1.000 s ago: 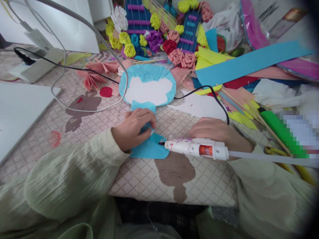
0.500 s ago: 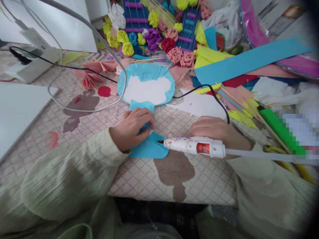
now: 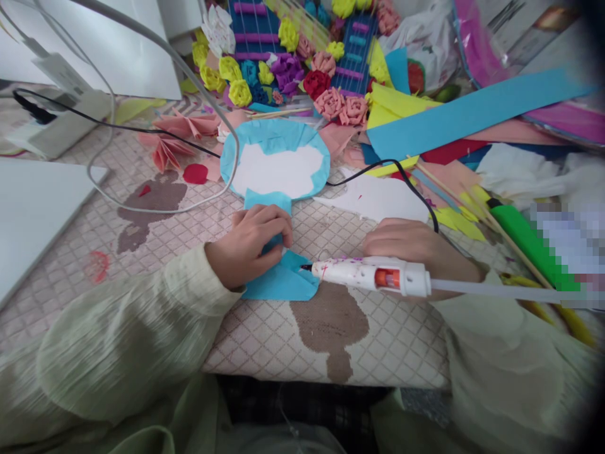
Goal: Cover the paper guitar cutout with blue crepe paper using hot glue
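Note:
My left hand [image 3: 253, 243] lies on a light-blue paper piece [image 3: 278, 284], fingers bent over it and holding it against the table. That piece has a slanted right end, and part of it is hidden under the hand. In my right hand [image 3: 418, 246] is a white hot glue gun [image 3: 352, 274], lying on its side with a glue stick [image 3: 491, 289] out of its back. Its dark tip points left and meets the paper's right part. Just beyond my left hand lies a white oval [image 3: 278, 170] with a folded light-blue paper border, joined to the blue strip below it.
Yellow, pink, red and purple paper flowers [image 3: 288, 72] crowd the back. A black cable [image 3: 373, 167] loops near my right hand; a white cable [image 3: 161, 210] curves at left by a power strip [image 3: 57, 126]. Paper scraps, a green tube [image 3: 524, 236] and yellow-handled scissors [image 3: 574, 325] lie right.
The glue gun and my right hand have shifted very slightly right, with the tip still at the paper. My left hand stays in place; the whole view has moved a little.

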Action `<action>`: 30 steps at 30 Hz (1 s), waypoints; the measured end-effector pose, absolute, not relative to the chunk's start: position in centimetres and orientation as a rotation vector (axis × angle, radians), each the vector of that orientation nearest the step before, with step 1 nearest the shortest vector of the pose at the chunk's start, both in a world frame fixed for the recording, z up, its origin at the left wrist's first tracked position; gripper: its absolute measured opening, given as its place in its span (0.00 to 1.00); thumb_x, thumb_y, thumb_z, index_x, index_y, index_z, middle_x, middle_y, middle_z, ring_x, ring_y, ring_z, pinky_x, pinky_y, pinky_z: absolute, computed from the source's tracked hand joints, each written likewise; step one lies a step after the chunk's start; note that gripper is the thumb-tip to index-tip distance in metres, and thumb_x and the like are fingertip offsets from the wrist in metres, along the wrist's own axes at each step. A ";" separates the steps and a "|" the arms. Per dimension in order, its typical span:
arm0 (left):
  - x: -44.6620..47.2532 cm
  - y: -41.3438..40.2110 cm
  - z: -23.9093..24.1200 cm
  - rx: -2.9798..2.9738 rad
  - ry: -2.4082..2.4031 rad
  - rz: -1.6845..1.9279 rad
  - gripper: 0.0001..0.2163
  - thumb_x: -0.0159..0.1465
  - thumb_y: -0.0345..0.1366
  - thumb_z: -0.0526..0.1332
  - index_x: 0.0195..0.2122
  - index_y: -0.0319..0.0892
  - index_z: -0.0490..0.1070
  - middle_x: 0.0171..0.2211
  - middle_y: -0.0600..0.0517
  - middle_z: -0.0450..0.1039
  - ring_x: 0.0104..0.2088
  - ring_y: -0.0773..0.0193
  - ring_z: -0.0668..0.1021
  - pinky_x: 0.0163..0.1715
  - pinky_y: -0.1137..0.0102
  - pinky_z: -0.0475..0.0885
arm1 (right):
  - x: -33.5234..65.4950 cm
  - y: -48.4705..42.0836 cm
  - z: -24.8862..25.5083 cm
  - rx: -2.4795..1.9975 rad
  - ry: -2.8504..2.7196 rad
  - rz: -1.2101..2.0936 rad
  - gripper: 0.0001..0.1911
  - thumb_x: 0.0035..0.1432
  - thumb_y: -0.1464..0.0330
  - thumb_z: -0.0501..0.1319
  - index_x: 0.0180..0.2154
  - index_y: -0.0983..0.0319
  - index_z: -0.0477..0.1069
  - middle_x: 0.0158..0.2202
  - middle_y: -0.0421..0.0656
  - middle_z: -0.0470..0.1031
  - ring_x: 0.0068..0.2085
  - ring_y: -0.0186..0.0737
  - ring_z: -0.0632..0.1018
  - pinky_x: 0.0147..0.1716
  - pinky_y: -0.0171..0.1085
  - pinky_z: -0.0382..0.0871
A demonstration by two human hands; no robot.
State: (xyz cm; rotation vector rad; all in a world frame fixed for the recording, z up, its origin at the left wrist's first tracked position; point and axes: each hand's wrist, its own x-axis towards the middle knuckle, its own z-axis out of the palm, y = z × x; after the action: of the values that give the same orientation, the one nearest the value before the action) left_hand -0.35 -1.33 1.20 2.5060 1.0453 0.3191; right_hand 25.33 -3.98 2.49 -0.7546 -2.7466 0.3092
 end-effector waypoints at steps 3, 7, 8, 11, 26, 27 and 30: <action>-0.3 -1.3 1.2 2.507 1.051 0.309 0.06 0.54 0.27 0.51 0.29 0.41 0.65 0.39 0.49 0.67 0.42 0.57 0.67 0.40 0.59 0.58 | 25.4 -4.0 2.5 -0.762 -2.743 0.305 0.13 0.54 0.65 0.51 0.20 0.60 0.55 0.18 0.38 0.58 0.22 0.33 0.60 0.25 0.37 0.56; -0.4 -1.3 1.1 2.514 1.047 0.320 0.06 0.54 0.27 0.51 0.29 0.41 0.65 0.39 0.50 0.67 0.42 0.58 0.67 0.40 0.60 0.58 | 25.5 -4.1 2.6 -0.779 -2.738 0.303 0.12 0.53 0.66 0.52 0.20 0.60 0.55 0.18 0.38 0.57 0.22 0.33 0.59 0.25 0.37 0.56; -0.4 -1.3 1.1 2.516 1.045 0.320 0.06 0.54 0.27 0.51 0.29 0.41 0.65 0.40 0.50 0.67 0.42 0.58 0.67 0.40 0.60 0.58 | 25.5 -4.1 2.6 -0.782 -2.738 0.309 0.12 0.53 0.66 0.52 0.20 0.60 0.55 0.18 0.38 0.57 0.22 0.33 0.59 0.25 0.37 0.56; -0.4 -1.3 1.1 2.519 1.035 0.318 0.06 0.55 0.27 0.51 0.29 0.41 0.65 0.40 0.49 0.67 0.42 0.58 0.67 0.40 0.60 0.59 | 25.6 -4.0 2.6 -0.799 -2.733 0.318 0.12 0.53 0.67 0.52 0.19 0.60 0.54 0.17 0.37 0.57 0.22 0.32 0.60 0.25 0.36 0.56; -0.4 -1.3 1.1 2.524 1.030 0.315 0.06 0.55 0.27 0.50 0.28 0.41 0.66 0.40 0.49 0.67 0.42 0.57 0.66 0.40 0.59 0.59 | 26.1 -3.9 2.1 -0.856 -2.744 0.274 0.11 0.51 0.67 0.53 0.20 0.60 0.54 0.18 0.37 0.57 0.22 0.32 0.60 0.25 0.37 0.56; -0.4 -1.3 1.1 2.522 1.032 0.313 0.06 0.55 0.27 0.50 0.28 0.41 0.66 0.40 0.49 0.67 0.42 0.57 0.66 0.40 0.59 0.59 | 26.2 -3.9 2.0 -0.860 -2.740 0.272 0.11 0.51 0.67 0.53 0.20 0.60 0.54 0.18 0.37 0.57 0.23 0.32 0.60 0.26 0.37 0.56; -0.4 -1.3 1.2 2.515 1.039 0.294 0.06 0.54 0.26 0.51 0.28 0.41 0.66 0.40 0.49 0.67 0.42 0.57 0.66 0.41 0.58 0.58 | 26.3 -4.0 1.7 -0.882 -2.730 0.262 0.11 0.52 0.66 0.52 0.20 0.60 0.55 0.19 0.38 0.58 0.23 0.33 0.60 0.27 0.37 0.57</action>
State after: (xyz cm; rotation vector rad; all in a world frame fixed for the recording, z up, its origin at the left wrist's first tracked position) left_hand -0.38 -1.33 1.19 2.5151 1.0387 0.2938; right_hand 26.33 -3.95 1.72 -0.8815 -2.7299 0.2625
